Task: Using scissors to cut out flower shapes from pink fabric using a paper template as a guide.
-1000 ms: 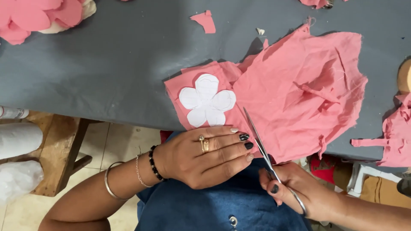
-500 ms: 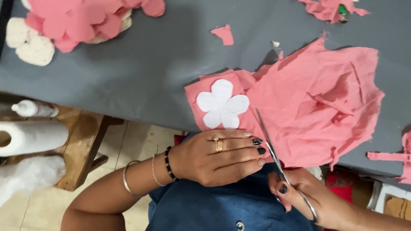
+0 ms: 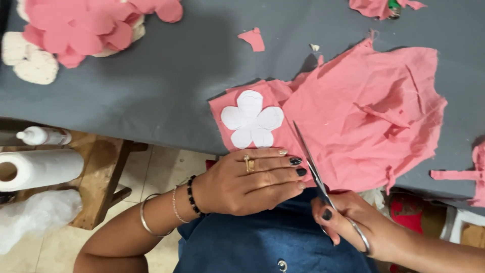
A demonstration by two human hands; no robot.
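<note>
Colour reference: pink cloth, white template, grey bench.

The cloth [image 3: 353, 126] is plain salmon pink; the flower-shaped template [image 3: 251, 120] on it is white. The bench [image 3: 151, 76] is uniform slate grey. The stacked petal cut-outs [image 3: 81, 30] are pink over cream-white pieces. The scissors [image 3: 316, 174] have silver blades. The left hand [image 3: 247, 182] shows black nail polish, a gold ring, a black bead bracelet and silver bangles. The right hand [image 3: 353, 222] also shows black polish. The garment [image 3: 262, 242] is dark blue.

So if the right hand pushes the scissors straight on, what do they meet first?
Most likely the pink cloth: the scissors in the right hand point up its edge, beside the white flower template.
</note>
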